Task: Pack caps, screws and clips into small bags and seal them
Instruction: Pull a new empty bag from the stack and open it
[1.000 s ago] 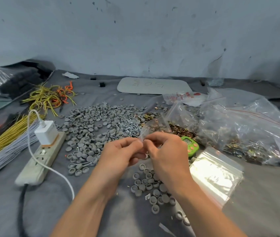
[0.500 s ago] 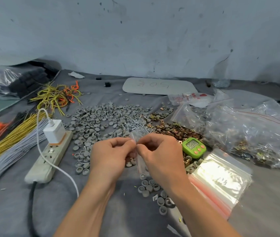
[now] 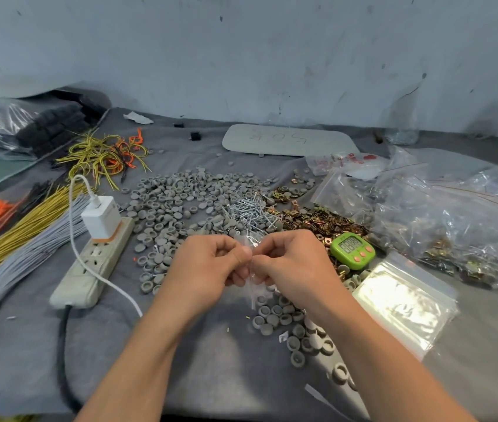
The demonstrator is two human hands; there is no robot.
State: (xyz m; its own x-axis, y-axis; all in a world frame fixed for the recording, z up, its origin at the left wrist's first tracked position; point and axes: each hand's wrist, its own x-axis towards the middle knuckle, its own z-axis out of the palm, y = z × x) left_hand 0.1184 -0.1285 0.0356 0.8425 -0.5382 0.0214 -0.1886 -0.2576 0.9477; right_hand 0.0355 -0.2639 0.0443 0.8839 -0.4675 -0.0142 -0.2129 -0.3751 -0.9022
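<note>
My left hand [image 3: 208, 266] and my right hand [image 3: 293, 263] meet over the middle of the table, both pinching the top of a small clear bag [image 3: 253, 287] that hangs between them. What the bag holds is hidden by my fingers. Behind my hands lies a wide spread of grey caps [image 3: 180, 199], a heap of silver screws [image 3: 249, 211] and a pile of brass clips [image 3: 317, 220]. More grey caps [image 3: 290, 327] sit below my right wrist. A stack of empty zip bags [image 3: 402, 303] lies to the right.
A green timer [image 3: 352, 249] sits beside my right hand. A power strip [image 3: 95, 260] with a white charger [image 3: 101, 219] lies to the left, with bundles of grey, yellow and orange wires [image 3: 13, 239]. Large clear bags of parts [image 3: 442, 223] fill the right side.
The view has shifted. The small bag has gone from raised above my fingertips to hanging down between my hands, and both hands stay pinched together at its top.
</note>
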